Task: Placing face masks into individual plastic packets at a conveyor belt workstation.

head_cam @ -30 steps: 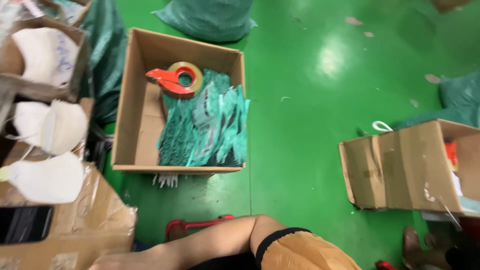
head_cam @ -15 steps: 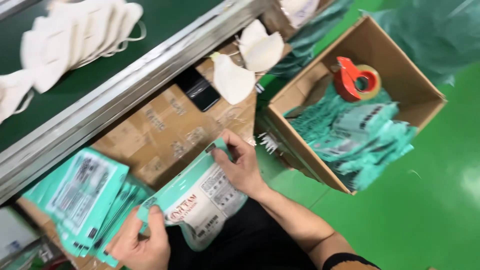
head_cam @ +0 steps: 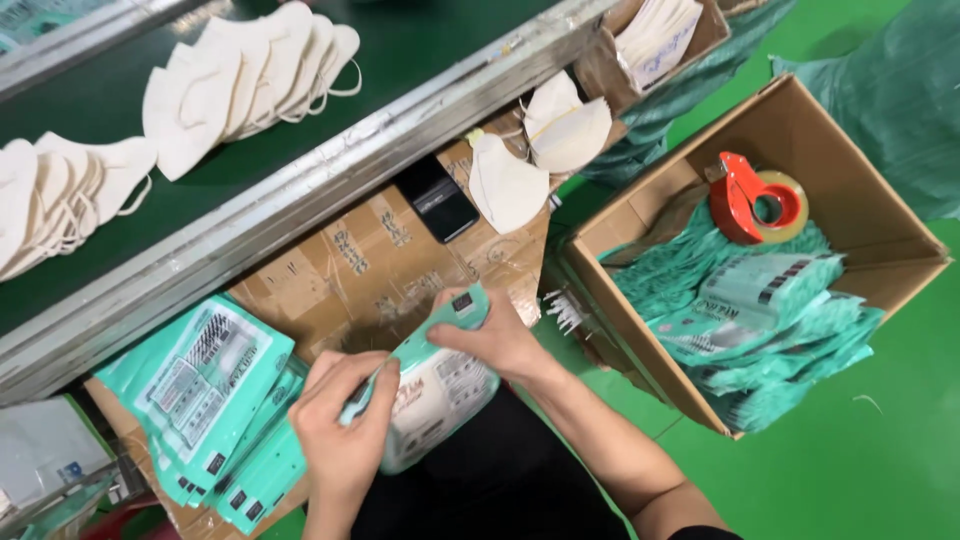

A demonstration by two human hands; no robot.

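Note:
Both of my hands hold one teal and white pouch [head_cam: 435, 385] with a white mask inside it, just above my lap. My left hand [head_cam: 345, 420] pinches its lower left edge. My right hand [head_cam: 490, 335] grips its upper right corner. A fanned stack of empty teal pouches [head_cam: 215, 395] lies to the left on a flattened cardboard sheet [head_cam: 370, 250]. Loose white masks [head_cam: 505, 180] rest at the sheet's far end, beside a black phone [head_cam: 440, 200].
A green conveyor belt [head_cam: 400, 40] with a metal rail carries rows of white masks [head_cam: 245, 85]. An open cardboard box [head_cam: 870, 190] on the right holds filled teal pouches and a red tape dispenser [head_cam: 755, 200]. Green floor [head_cam: 880, 450] lies beyond.
The view swung from the floor and box to the workbench. My hands came together on the pouch, and the left hand moved up along its edge.

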